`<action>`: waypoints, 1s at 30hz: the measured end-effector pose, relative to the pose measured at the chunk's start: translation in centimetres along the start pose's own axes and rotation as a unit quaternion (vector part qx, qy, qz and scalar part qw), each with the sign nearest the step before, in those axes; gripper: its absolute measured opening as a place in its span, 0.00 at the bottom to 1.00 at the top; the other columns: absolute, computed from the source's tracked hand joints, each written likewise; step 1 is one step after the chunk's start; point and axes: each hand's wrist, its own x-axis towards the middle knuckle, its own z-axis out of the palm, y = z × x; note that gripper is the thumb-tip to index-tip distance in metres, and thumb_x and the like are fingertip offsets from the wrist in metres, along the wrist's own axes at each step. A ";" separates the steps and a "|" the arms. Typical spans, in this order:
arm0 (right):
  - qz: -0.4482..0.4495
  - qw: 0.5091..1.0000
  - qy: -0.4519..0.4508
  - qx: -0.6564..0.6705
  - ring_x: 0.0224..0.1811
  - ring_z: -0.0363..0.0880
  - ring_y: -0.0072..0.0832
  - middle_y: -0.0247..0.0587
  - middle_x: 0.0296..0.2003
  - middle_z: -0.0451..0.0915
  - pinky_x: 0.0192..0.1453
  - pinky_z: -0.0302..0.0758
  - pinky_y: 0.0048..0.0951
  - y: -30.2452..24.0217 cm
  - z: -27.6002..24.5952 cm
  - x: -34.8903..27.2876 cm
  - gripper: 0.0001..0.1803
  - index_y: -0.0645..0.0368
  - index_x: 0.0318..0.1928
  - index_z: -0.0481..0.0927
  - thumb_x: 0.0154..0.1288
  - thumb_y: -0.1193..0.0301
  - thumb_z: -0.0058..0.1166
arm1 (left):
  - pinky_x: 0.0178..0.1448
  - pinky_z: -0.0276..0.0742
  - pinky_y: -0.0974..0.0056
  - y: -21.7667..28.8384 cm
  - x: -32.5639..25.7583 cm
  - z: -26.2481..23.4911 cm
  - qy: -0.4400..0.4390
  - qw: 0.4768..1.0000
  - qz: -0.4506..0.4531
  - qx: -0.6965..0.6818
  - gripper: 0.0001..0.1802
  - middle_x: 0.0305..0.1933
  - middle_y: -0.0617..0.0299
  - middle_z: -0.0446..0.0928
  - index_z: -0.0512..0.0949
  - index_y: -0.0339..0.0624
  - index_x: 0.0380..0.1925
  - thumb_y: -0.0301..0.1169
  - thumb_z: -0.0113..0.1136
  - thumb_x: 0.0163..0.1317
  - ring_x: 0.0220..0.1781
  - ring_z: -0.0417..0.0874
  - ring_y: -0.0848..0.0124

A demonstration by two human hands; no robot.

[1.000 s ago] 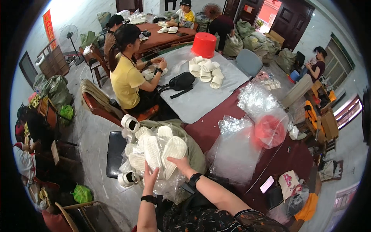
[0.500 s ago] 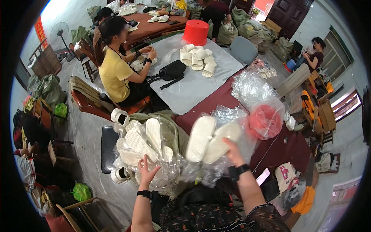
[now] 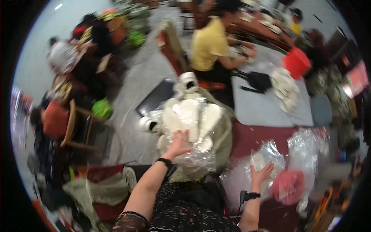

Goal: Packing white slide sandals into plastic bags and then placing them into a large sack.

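A heap of cream slippers (image 3: 189, 112), partly wrapped in clear plastic, lies on a pale green sack (image 3: 222, 143) in front of me. My left hand (image 3: 178, 145) reaches to the heap's near side, fingers spread over the slippers; blur hides whether it touches them. To the right, my right hand (image 3: 262, 173) is open, fingers apart, at a clear plastic bag (image 3: 275, 149) on the dark red table. A cream slipper shape (image 3: 258, 159) shows just beyond that hand, blurred under or against the plastic. Neither hand visibly grips anything.
A pink-red round bundle in plastic (image 3: 289, 187) sits right of my right hand. Beyond, a person in yellow (image 3: 210, 46) works at a grey-covered table (image 3: 266, 116) with a black bag (image 3: 258, 82), more slippers (image 3: 285, 89) and a red bucket (image 3: 296, 63). A wooden chair (image 3: 69, 123) stands left.
The view has swung left. My right hand held a pair of cream slippers up; now it is open, lower, by the plastic on the table. My left hand has come closer over the slipper heap.
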 end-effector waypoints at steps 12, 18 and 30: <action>-0.530 0.790 -0.284 0.120 0.72 0.55 0.48 0.49 0.67 0.64 0.72 0.52 0.48 -31.5 9.9 -5.2 0.36 0.54 0.64 0.70 0.62 0.45 0.53 | 0.75 0.51 0.46 0.0 -2.8 -0.2 0.106 0.992 -0.032 -0.059 0.46 0.71 0.42 0.57 0.63 0.58 0.69 0.52 0.68 0.49 0.75 0.51 0.42; -0.525 0.812 -0.254 -0.033 0.77 0.34 0.52 0.47 0.75 0.41 0.75 0.37 0.58 -30.3 10.3 -7.7 0.59 0.49 0.74 0.51 0.43 0.46 0.66 | 0.70 0.62 0.48 -6.7 -14.7 -5.9 0.352 0.935 -0.013 -0.044 0.30 0.68 0.45 0.64 0.75 0.44 0.54 0.42 0.67 0.51 0.70 0.63 0.49; -0.573 0.799 -0.166 -0.078 0.77 0.35 0.52 0.44 0.76 0.38 0.73 0.41 0.62 -30.0 13.2 -8.9 0.61 0.49 0.75 0.46 0.42 0.49 0.66 | 0.70 0.56 0.39 -26.9 -60.9 -16.3 0.245 0.639 -0.726 0.062 0.52 0.60 0.44 0.73 0.63 0.48 0.66 0.64 0.65 0.45 0.64 0.72 0.53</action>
